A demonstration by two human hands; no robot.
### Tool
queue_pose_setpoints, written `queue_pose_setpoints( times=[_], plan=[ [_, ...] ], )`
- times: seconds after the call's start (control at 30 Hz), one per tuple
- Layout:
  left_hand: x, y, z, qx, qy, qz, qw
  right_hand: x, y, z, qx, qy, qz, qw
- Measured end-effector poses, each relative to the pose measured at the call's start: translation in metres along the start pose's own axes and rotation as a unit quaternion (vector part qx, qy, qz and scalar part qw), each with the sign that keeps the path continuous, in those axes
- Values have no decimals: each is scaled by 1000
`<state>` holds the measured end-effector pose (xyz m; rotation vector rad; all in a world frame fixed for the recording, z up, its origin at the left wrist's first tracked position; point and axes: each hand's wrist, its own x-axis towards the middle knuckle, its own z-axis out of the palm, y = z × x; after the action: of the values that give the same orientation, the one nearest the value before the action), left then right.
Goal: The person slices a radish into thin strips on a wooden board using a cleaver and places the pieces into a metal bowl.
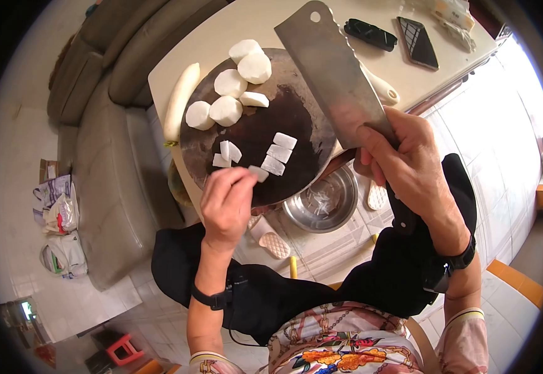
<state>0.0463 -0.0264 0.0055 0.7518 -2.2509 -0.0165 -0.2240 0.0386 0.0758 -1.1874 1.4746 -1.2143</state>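
My right hand (408, 156) is closed round the handle of a broad cleaver (334, 71), its blade raised over the right side of a dark round cutting board (309, 118). With its fingertips, my left hand (227, 202) pinches a small white piece (258, 174) at the board's near edge. Three white slabs (279, 153) lie in a row just right of it. A few more cut pieces (226, 154) are beyond my left fingers. Several thick peeled white chunks (226, 111) sit at the board's far left.
A long peeled white root (183, 100) lies on the table (221, 31) left of the board, another (380, 86) behind the cleaver. A glasses case (371, 35) and phone (418, 43) lie at the back right. Below the board stands a metal bowl (321, 199) with scraps. A sofa (109, 174) is left.
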Motion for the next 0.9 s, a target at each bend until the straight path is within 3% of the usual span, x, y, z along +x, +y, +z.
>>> queue_pose_setpoints(
  times=[0.4, 0.6, 0.8, 0.9],
  plan=[
    [-9, 8, 9, -23, -57, -6, 998, 3, 7, 10, -29, -3, -42, 999],
    [-6, 11, 6, -14, -74, -7, 997, 3, 2, 7, -20, -15, 8, 1000],
    [4, 16, 12, -31, -53, -8, 998, 3, 13, 6, -53, 6, -69, 996],
    [24, 15, 20, -62, -60, -26, 996, -3, -2, 3, -241, -65, -77, 965]
  ],
)
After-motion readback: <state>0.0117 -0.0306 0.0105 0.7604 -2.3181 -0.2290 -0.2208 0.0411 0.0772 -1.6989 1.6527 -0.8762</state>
